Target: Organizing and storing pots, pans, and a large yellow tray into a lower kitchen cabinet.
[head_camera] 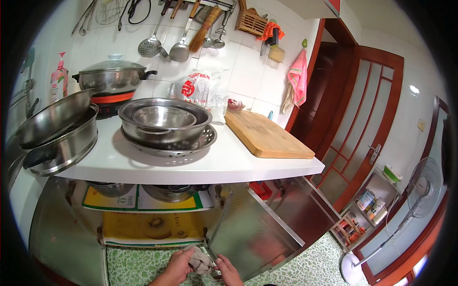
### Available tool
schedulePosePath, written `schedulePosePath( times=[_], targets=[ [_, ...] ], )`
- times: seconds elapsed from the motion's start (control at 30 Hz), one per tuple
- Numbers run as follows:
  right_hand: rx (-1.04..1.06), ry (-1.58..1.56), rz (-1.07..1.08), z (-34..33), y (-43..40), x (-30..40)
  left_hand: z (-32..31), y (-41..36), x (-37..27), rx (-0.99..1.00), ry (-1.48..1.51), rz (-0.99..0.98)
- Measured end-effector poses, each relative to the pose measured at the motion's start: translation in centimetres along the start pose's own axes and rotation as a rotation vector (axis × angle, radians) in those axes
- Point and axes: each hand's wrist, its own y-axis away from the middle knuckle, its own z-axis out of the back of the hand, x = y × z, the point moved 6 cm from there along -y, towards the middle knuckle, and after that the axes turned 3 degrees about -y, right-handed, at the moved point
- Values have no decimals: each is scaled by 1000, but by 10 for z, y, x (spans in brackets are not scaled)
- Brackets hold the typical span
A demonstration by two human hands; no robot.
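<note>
My left hand [180, 264] holds a crumpled greyish cloth [201, 261] low before the cabinet under the counter. Just right of the cloth is my right hand [227, 270], its fingers apart; whether a fingertip touches the cloth I cannot tell. Behind both hands, the lower cabinet shelf [154, 227] is lined with yellow kiwi-printed cardboard. Pots [168, 195] stand on the upper shelf, which also has printed cardboard. Beside my right hand a cabinet door [250, 232] stands ajar. On the white counter [179, 173] above are nested steel bowls and a colander [164, 132].
Stacked steel pans [61, 143] overhang the counter's left edge. A lidded pot [112, 77], a plastic bag [196, 91] and a wooden cutting board [268, 136] also rest up there. Utensils hang on the tiled wall. At the right stand a small shelf [374, 203] and a fan [424, 187].
</note>
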Motion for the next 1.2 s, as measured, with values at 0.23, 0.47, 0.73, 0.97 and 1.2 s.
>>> schedulePosePath(
  times=[0.23,0.47,0.73,0.97,1.2],
  targets=[
    [227,-355,-46,-29,13,6,-3,-7,31,124,-125,151],
    [172,-167,94,-29,18,-6,15,-5,38,-47,-502,-2],
    [104,-186,73,-10,34,20,28,-9,7,-230,-579,-159],
    [-85,-69,754,-9,100,268,25,-16,4,-171,-680,-91],
    [-493,219,985,-26,51,430,20,5,2,-123,-809,-80]
  ],
)
